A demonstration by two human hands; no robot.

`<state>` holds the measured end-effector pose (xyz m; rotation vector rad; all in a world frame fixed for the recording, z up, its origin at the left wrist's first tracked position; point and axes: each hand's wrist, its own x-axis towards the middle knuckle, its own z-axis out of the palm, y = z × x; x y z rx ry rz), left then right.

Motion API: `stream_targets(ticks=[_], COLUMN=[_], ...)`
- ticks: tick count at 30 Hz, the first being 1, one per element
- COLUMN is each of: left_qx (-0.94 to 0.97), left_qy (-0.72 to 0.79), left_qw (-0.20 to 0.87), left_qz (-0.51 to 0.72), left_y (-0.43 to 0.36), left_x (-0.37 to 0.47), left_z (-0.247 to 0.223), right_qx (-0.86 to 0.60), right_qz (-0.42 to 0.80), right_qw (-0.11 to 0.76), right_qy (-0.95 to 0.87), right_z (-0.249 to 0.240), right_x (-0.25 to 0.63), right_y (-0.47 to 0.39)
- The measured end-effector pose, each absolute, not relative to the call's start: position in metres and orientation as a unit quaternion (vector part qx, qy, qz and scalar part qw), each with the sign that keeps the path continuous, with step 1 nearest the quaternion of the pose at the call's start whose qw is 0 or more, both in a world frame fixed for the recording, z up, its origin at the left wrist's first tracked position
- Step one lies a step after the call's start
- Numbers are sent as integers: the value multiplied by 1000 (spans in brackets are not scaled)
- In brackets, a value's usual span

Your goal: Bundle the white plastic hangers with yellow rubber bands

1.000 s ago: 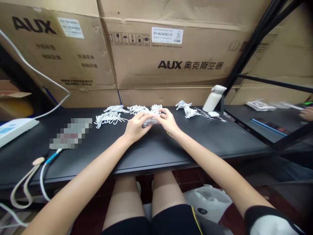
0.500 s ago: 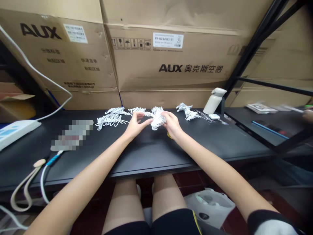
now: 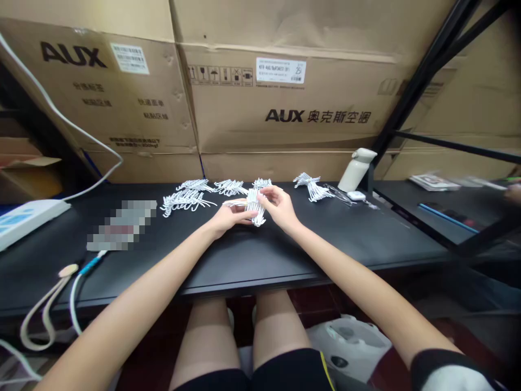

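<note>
While cardboard boxes (image 3: 285, 133) rise behind its far edge, the black table (image 3: 252, 266) spreads before me. A pale bottle (image 3: 355, 172) stands near the table's far right corner. My right hand (image 3: 281, 207) pinches the right side of a bundle of white hooks (image 3: 254, 204), and my left hand (image 3: 228, 218) grips it from the left, thumb and fingers apart only by its thickness. We hold it over the table, between the far and near edges. Similar bundles (image 3: 187, 201) lie along the far edge, one (image 3: 311, 187) well apart to the right.
</note>
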<state>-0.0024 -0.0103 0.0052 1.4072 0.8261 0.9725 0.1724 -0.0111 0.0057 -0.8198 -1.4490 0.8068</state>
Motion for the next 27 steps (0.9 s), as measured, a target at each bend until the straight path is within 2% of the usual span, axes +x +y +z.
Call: stream_targets(ticks=[5,9,17,27], left_qx=[615,620,652,652], left_qy=[381,395,404,429], left_qw=[554,531,467,454], left_qz=[413,421,440,430], left_y=[-10,-12,-15,-16], left_x=[-2,-1,1,-1], left_z=[4,6,8,12], right_qx=[-326,-301,-273,-265], right_qz=[166,87,52,104], right_qw=[582,542,531,507], right_qy=[-726,-780,-801,-814], right_z=[9,10,7,15], right_x=[176,176,178,180], right_y=[-20,-24,-21,-27])
